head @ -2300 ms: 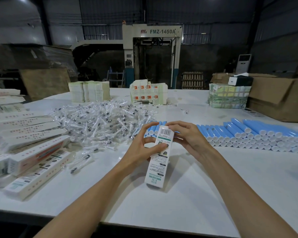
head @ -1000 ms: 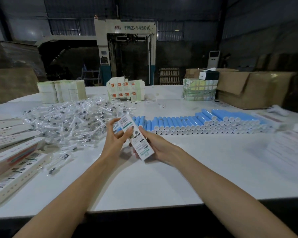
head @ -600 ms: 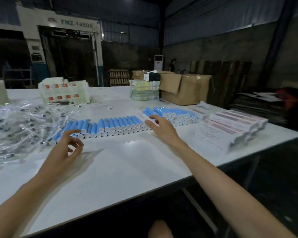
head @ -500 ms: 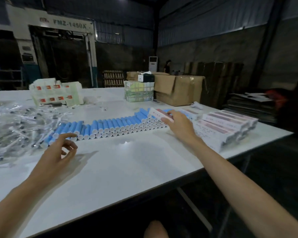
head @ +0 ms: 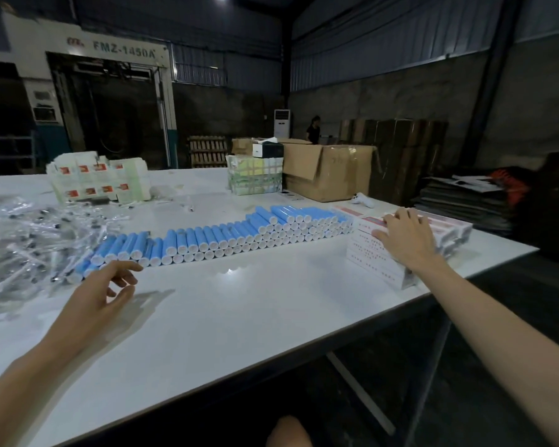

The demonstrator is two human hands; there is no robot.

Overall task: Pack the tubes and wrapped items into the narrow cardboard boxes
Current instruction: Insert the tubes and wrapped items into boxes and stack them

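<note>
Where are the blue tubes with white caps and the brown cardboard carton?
Blue tubes with white caps (head: 196, 235): head view, a tube's blue body.
Brown cardboard carton (head: 346, 175): head view, its front wall.

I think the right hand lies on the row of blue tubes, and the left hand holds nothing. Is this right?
Not quite. The head view shows the right hand lying on the stack of white boxes, not on the blue tubes. The left hand holds nothing.

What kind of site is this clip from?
Looks like a factory or warehouse packing floor: a big machine marked FMZ-1450A at the back, rows of blue tubes on a long white table, brown shipping cartons.
</note>
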